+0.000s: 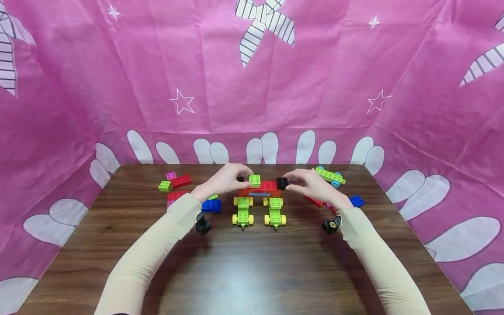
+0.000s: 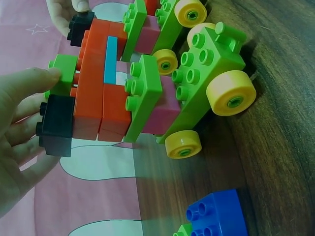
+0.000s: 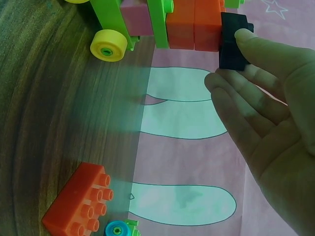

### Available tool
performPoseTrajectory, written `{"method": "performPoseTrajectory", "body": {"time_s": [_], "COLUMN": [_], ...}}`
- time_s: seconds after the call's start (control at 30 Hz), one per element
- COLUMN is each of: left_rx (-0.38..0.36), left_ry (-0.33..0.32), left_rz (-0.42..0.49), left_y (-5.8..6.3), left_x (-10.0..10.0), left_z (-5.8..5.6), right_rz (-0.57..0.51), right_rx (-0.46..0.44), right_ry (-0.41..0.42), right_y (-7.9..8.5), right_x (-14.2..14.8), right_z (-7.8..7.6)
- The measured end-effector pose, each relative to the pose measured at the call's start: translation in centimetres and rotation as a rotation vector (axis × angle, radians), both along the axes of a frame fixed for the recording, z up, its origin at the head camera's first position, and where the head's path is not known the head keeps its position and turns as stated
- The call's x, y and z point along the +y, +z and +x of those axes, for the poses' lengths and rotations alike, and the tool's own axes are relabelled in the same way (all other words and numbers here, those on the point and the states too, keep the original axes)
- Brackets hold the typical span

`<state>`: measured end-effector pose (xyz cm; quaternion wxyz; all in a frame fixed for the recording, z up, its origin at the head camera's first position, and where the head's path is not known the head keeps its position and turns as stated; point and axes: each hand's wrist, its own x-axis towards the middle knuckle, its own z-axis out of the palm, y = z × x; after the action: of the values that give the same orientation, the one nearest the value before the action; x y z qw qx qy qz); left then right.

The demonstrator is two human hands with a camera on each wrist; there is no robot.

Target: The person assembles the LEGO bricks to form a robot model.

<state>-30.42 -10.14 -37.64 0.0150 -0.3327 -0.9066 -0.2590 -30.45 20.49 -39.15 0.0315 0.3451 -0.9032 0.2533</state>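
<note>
On two green wheeled bases (image 1: 243,214) with yellow wheels stands a built block structure, its red bricks (image 1: 267,186) spanning across the top. My left hand (image 1: 230,178) pinches a lime green brick (image 1: 254,180) over the red bricks' studs, its thumb (image 2: 42,77) against the brick's side. Beside that green brick, a black brick (image 2: 56,125) sits on the left end of the red layer. At the right end, my right hand (image 1: 313,184) holds a second black brick (image 3: 232,42) between thumb and fingers. A thin blue piece (image 2: 110,60) shows among the red bricks.
Loose red, pink and green bricks (image 1: 181,181) lie at the table's left. A blue brick (image 1: 212,206) is near the left forearm. On the right are another green wheeled base (image 1: 330,176), a red brick (image 3: 78,201) and a blue brick (image 1: 356,201).
</note>
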Motion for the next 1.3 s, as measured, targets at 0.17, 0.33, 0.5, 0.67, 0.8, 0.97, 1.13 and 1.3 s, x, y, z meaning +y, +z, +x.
{"method": "performPoseTrajectory", "body": {"time_s": [0.17,0.33,0.5,0.67,0.8,0.97,1.13,1.3], "left_rx": [-0.006,-0.003,-0.006,-0.004,0.006,0.017,0.023,0.03], "left_ry": [0.0,-0.007,-0.009,-0.018,-0.023,-0.034,-0.029,-0.027], "left_rz": [0.001,0.0,-0.001,-0.003,-0.013,0.008,0.02,0.021], "left_y": [-0.15,-0.12,-0.07,-0.09,-0.17,-0.16,-0.19,-0.17], "left_x": [-0.06,-0.04,-0.04,-0.07,-0.14,-0.06,0.09,0.26], "left_z": [0.03,0.08,0.2,0.16,0.05,0.02,0.08,0.11], "right_rz": [-0.003,0.001,0.0,0.003,0.007,0.018,0.02,0.012], "right_rx": [0.007,0.014,0.008,0.002,-0.006,-0.017,-0.024,-0.023], "right_ry": [0.004,0.008,0.005,0.0,-0.005,-0.021,-0.027,-0.021], "right_y": [-0.14,-0.15,-0.08,-0.04,0.06,0.23,0.24,0.14], "right_x": [0.02,0.05,0.04,0.06,-0.03,-0.14,-0.19,-0.11], "right_z": [-0.13,-0.17,-0.11,-0.05,0.03,0.13,0.14,0.12]}}
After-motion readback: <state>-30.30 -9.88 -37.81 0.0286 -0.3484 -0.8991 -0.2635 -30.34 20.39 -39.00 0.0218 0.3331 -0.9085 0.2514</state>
